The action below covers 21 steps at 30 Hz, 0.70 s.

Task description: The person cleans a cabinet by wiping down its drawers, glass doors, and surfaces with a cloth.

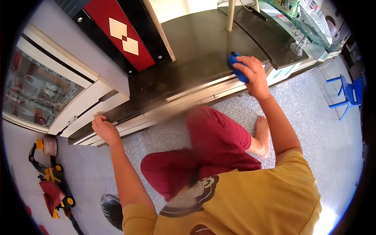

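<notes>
My right hand (252,74) is closed around a blue handheld object (237,68) with a small black tip. It hovers by the front edge of the long low cabinet's dark top (196,51); my fingers hide much of the object, and its exact kind does not show. At the cabinet's left end, my left hand (105,128) rests by the front edge with its fingers loosely bent, apart and holding nothing. White drawer fronts (211,93) run below the dark top. A brownish blur (168,114) crosses the edge between my hands.
A red and black panel (121,35) stands on the cabinet, near a glass-fronted white cupboard (43,88). Glass shelving with packets (309,23) is at upper right. A toy digger (55,180) lies at left, and a blue chair (348,94) stands on the speckled floor (313,129).
</notes>
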Available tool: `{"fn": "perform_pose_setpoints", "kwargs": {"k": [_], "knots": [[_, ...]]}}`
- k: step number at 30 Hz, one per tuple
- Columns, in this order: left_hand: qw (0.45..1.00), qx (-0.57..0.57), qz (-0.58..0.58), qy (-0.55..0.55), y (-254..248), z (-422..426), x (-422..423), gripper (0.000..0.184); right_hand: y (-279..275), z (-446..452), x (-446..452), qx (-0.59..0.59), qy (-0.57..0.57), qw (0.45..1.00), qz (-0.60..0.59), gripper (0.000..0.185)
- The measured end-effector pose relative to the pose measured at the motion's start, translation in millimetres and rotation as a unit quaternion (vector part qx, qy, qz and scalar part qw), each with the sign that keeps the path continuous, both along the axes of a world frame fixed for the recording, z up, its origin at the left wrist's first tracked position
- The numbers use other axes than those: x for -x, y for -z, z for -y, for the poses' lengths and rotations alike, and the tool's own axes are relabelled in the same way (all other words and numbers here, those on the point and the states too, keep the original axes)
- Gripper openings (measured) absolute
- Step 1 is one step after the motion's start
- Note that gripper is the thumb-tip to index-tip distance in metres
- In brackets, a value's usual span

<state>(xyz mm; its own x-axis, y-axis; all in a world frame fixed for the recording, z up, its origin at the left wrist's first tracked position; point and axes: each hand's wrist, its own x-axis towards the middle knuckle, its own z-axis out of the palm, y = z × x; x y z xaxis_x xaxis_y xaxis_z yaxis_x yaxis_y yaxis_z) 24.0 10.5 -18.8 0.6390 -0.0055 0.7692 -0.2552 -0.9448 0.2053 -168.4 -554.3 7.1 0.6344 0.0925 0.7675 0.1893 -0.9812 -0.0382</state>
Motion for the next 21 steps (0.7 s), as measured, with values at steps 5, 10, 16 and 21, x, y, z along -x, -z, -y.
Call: {"fn": "perform_pose_setpoints", "kwargs": {"k": [5,10,16,21], "knots": [[1.0,-0.002,0.019,0.024,-0.6,0.2,-0.2,0.017,-6.7,48.7,22.4,0.005,0.08,0.997,-0.019,0.056],[0.997,0.014,0.068,0.042,-1.3,0.7,-6.6,0.012,0.8,27.2,18.7,-0.064,0.121,0.991,-0.005,0.056],[0.997,0.066,0.039,0.005,6.0,5.0,-4.5,0.014,-2.7,-94.1,-25.2,-0.046,-0.028,0.998,-0.013,0.053],[0.996,0.079,0.037,0.009,0.2,7.8,0.7,0.015,4.5,-196.4,-68.8,-0.044,-0.118,0.992,0.003,0.043]]}}
